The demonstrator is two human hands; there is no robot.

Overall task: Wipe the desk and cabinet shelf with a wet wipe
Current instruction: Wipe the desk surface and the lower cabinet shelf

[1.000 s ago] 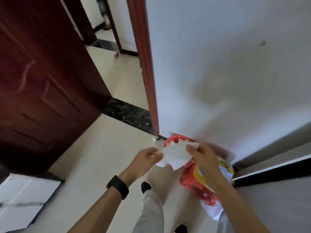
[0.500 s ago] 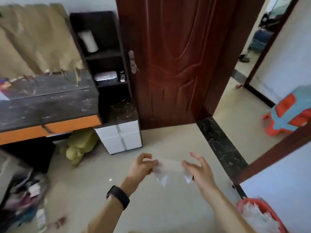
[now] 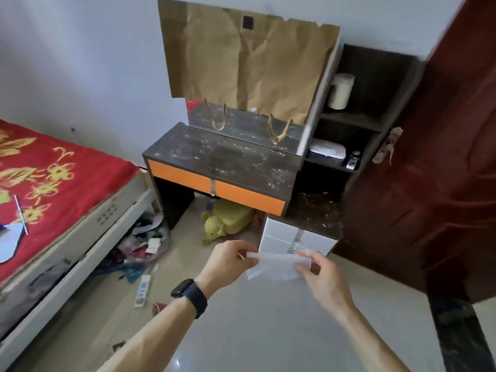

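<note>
A white wet wipe (image 3: 273, 267) is stretched flat between both hands, low in the middle of the view and above the floor. My left hand (image 3: 228, 260) pinches its left edge and my right hand (image 3: 322, 277) pinches its right edge. Ahead stands the dark desk (image 3: 222, 157) with orange drawer fronts, its top speckled with dust. To its right is the dark open cabinet shelf (image 3: 346, 119), and below it a dusty lower ledge (image 3: 316, 210) over white drawers. Both hands are well short of the desk.
A bed with a red flowered cover (image 3: 45, 183) fills the left. Clutter (image 3: 139, 245) and a yellow plush toy (image 3: 228, 218) lie on the floor near the desk. A white jar (image 3: 341, 91) and a white case (image 3: 326, 150) sit on the shelves. A dark red door (image 3: 440, 170) stands at right.
My view has swung left from the doorway and wall to face the desk and bed. The wipe, crumpled a second ago, is now spread out between both hands.
</note>
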